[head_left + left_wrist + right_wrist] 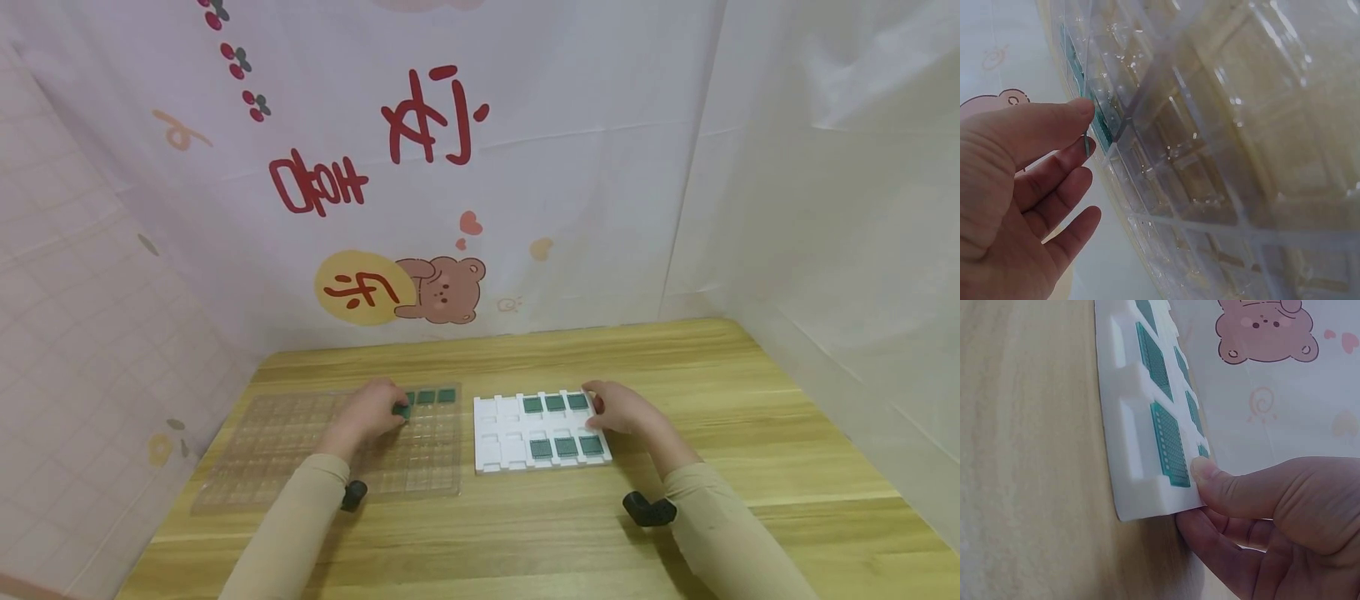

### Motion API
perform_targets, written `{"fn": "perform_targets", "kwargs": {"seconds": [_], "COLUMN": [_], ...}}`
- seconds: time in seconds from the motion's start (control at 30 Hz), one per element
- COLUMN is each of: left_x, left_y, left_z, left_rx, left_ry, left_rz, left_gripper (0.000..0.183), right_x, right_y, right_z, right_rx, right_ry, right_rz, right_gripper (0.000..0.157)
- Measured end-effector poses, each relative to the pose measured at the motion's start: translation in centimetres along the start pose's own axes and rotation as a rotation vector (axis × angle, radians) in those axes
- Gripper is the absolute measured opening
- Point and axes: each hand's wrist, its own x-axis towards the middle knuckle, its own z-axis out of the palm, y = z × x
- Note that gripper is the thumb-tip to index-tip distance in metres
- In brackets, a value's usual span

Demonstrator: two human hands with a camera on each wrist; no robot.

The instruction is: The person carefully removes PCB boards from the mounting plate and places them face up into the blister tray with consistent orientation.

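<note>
In the head view my left hand (367,412) is over the right part of a clear plastic compartment tray (431,477). Thumb and forefinger pinch a small green circuit board (1087,144), seen edge-on in the left wrist view. A few similar green boards (447,395) lie in the tray's back row, beside the fingertips. My right hand (624,410) grips the right end of a white tray (491,454), thumb on top and fingers beneath the edge in the right wrist view. Several green perforated boards (1171,444) sit in its pockets, toward the right end.
Both trays lie on a wood-grain table (525,533), the clear one left of the white one with a narrow gap between. A printed white cloth (585,208) hangs behind the table and along its sides.
</note>
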Motion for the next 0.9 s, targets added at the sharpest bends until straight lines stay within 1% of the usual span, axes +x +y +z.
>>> {"fn": "perform_targets", "kwargs": {"seconds": [0.4,0.57,0.73,0.83,0.9], "left_x": [0.06,0.06,0.11,0.01,-0.08], "left_y": [-0.01,0.05,0.01,-0.02,-0.06], "left_z": [0.09,0.06,0.05,0.06,0.08], "left_rx": [0.015,0.007,0.001,-0.017,-0.035], "left_ry": [-0.008,-0.009,-0.013,-0.012,-0.005], "left_rz": [0.000,-0.005,-0.031,-0.045,-0.042], "left_gripper": [0.017,0.018,0.018,0.019,0.019], "right_x": [0.03,-0.10,-0.19,-0.20,-0.20], "right_y": [0.03,-0.10,-0.18,-0.25,-0.31], "right_z": [0.08,-0.01,-0.05,-0.10,-0.12], "right_rx": [-0.016,-0.013,-0.012,-0.014,-0.016], "right_ry": [0.006,0.003,0.001,0.003,0.004], "right_rz": [0.001,-0.002,0.000,0.000,0.001], "right_gripper": [0.065,0.065,0.065,0.065,0.064]}}
